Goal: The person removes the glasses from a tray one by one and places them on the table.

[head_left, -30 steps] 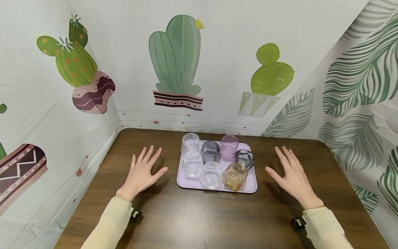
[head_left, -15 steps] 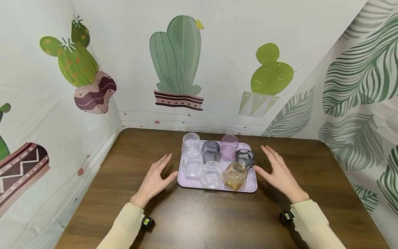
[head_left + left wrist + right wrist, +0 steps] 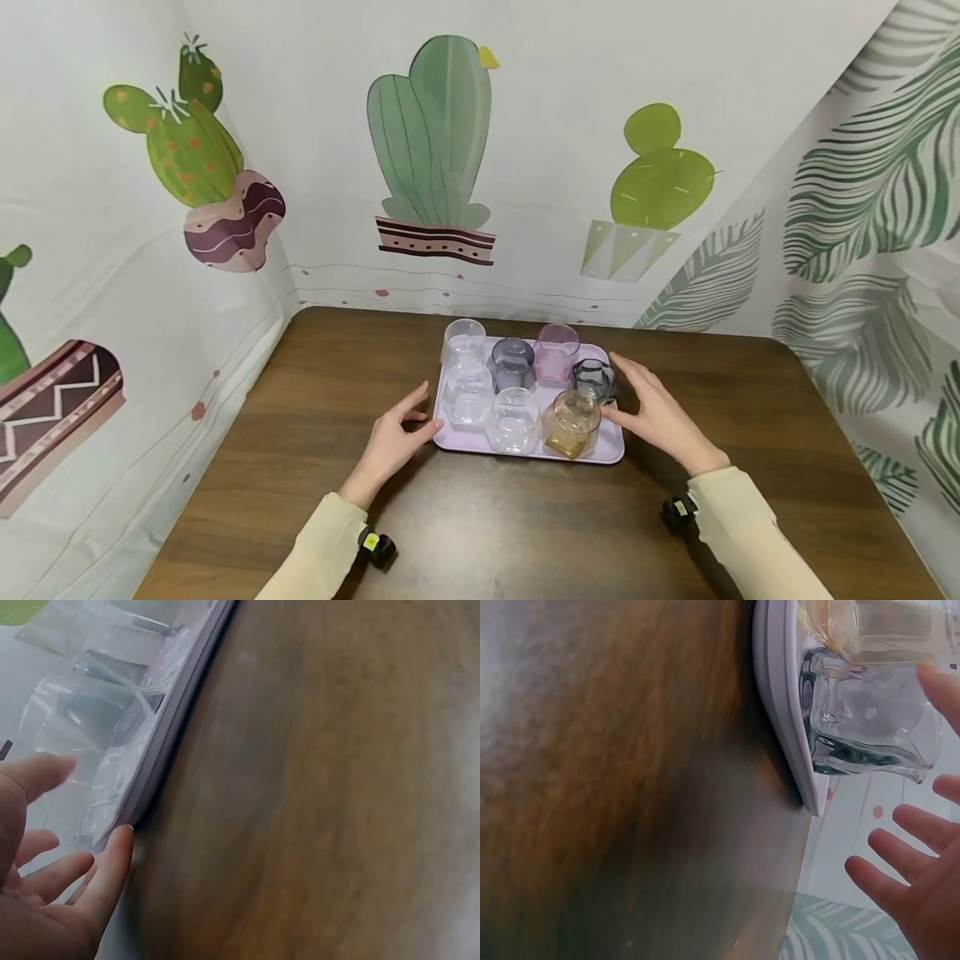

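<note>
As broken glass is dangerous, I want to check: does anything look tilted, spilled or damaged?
Nothing stands out: the seven clear, grey, pink and amber glass tumblers appear upright on the pale lilac rectangular tray, with no visible spill or crack.

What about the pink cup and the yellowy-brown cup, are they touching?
Apart. The head view shows it: a bit of the light purple tray shows between the pink cup and the yellowy-brown cup.
</note>
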Available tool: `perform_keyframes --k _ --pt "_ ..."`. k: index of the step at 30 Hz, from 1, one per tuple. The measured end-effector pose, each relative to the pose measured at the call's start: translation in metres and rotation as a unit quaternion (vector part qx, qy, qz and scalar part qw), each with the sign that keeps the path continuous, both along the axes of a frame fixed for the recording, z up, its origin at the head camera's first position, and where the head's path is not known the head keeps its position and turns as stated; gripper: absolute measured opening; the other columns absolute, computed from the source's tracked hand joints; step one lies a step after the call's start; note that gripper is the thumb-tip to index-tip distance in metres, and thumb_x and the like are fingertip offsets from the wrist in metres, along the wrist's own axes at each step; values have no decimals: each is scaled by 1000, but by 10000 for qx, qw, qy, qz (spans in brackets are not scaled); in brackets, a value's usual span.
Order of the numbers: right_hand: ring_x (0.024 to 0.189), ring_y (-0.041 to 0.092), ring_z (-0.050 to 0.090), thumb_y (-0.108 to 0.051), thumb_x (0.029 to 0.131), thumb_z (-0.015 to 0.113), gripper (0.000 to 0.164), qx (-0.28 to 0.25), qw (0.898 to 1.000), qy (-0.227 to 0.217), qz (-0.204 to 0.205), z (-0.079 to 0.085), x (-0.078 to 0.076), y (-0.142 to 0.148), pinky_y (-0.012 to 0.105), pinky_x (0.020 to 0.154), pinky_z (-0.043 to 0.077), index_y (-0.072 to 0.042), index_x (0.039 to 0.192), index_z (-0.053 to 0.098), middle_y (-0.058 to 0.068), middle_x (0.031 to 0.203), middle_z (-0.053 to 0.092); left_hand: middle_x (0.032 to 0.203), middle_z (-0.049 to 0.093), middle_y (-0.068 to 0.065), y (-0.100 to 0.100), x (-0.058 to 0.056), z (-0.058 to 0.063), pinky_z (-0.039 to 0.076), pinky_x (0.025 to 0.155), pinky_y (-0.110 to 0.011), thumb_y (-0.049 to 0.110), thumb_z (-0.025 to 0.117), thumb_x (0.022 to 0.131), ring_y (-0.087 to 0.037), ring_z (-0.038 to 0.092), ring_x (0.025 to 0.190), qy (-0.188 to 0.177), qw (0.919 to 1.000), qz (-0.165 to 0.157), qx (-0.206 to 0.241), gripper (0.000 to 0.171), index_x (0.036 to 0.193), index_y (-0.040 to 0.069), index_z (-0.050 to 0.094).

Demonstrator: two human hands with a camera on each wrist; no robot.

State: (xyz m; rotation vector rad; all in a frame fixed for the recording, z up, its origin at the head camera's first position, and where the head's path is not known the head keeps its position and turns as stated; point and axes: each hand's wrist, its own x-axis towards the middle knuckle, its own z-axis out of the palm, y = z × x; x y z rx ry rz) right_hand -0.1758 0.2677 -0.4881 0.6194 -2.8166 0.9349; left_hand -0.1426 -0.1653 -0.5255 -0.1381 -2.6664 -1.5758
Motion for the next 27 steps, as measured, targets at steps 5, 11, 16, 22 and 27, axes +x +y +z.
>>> perform_keyframes --k 5,11,16,22,27 --pt "140 52 39 -15 87 84 89 -108 9997 -98 206 -4 -8 -1 71 111 35 1 159 34 30 154 43 142 65 -11 3 -3 -4 57 88 -30 13 84 85 -27 71 109 -57 10000 31 -49 69 149 8 58" --pt "140 51 40 -9 86 83 89 -148 9986 -342 373 -8 -16 0 69 112 36 3 159 34 32 154 42 133 70 -11 2 -5 -9 57 85 -28 6 83 85 -25 72 106 -21 9998 -35 -169 67 147 5 59" --pt "142 51 40 -8 87 82 89 -184 9972 -513 510 -10 -20 2 68 112 36 2 160 33 32 157 39 131 72 -7 2 -5 -9 55 95 -40 7 82 85 -23 72 106 6 9994 -74 -331 61 143 8 64" --pt "140 50 43 -7 86 82 88 -216 9969 -527 543 -12 -24 3 66 111 37 3 158 34 32 156 41 119 77 -6 2 -5 -9 53 99 -47 9 82 84 -23 72 105 32 9991 -49 -431 57 139 10 68" --pt "129 46 54 -2 83 83 85 -520 9969 -411 430 -20 -26 2 61 104 45 5 154 38 30 147 50 117 77 -5 3 -5 -10 52 99 -46 9 82 84 -22 72 104 45 9991 -55 -424 57 139 11 68"
